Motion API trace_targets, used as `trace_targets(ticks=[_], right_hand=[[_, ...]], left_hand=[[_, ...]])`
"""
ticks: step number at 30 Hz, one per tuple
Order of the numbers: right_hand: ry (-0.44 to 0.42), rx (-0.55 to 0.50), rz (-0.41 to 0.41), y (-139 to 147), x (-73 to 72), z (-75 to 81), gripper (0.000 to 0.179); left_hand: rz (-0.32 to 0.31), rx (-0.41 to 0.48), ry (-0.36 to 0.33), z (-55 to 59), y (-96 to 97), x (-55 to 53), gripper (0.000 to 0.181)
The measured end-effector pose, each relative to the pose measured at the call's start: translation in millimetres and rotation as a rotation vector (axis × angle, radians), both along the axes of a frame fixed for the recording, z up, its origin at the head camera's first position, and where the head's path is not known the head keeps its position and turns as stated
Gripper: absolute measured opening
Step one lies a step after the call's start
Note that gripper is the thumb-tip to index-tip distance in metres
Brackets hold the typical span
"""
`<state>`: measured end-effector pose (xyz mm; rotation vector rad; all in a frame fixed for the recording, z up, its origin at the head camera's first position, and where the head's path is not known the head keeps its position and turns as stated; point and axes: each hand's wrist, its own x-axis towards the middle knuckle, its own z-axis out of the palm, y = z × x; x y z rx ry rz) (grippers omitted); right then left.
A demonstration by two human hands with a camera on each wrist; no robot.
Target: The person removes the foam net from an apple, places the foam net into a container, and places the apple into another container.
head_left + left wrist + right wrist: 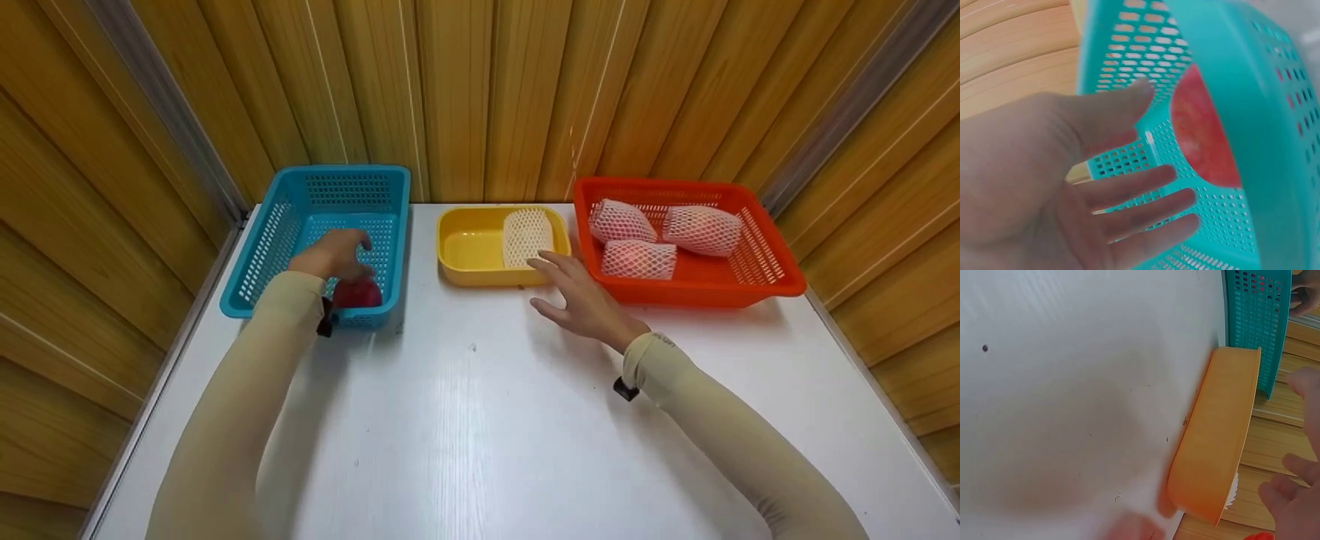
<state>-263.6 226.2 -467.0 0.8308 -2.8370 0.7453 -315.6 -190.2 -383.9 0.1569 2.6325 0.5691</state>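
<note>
My left hand (330, 255) hovers over the blue basket (403, 225), its fingers loosely spread with nothing between them. Below it, a red apple (1202, 135) lies in the basket's near corner; the basket rim hides part of it in the left wrist view. My right hand (589, 304) hangs at the near right edge of the yellow container (480, 277), fingers apart and holding nothing. Inside that container, at its right end, lies a flattened white foam net sleeve (525, 232). The right fingertips are close to the sleeve; whether they touch it I cannot tell.
An orange-red basket (697, 291) stands at the right, holding three pinkish things in white foam nets, one being the netted piece (637, 259) nearest the front. Wood-patterned panels (487, 97) rise behind and beside the white table (450, 420).
</note>
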Motion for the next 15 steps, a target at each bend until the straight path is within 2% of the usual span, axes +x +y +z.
trace_targets(ticks=[4, 7, 12, 15], right_hand=[[0.100, -0.035, 0.049, 3, -1.3, 1.8, 0.066], [0.146, -0.055, 0.072, 6, -3.2, 3.3, 0.065], [0.185, -0.065, 0.062, 14, -5.6, 7.7, 0.068], [0.208, -0.068, 0.036, 20, -7.5, 11.8, 0.071]], left_hand=[[-0.026, 0.074, 0.177, -3.4, -2.8, 0.3, 0.049], [-0.013, 0.124, 0.300, -5.3, -3.5, 2.6, 0.045], [0.030, 0.196, 0.455, -6.2, 4.8, 11.9, 0.046], [0.027, 0.232, 0.541, -6.4, 14.3, 18.5, 0.049]])
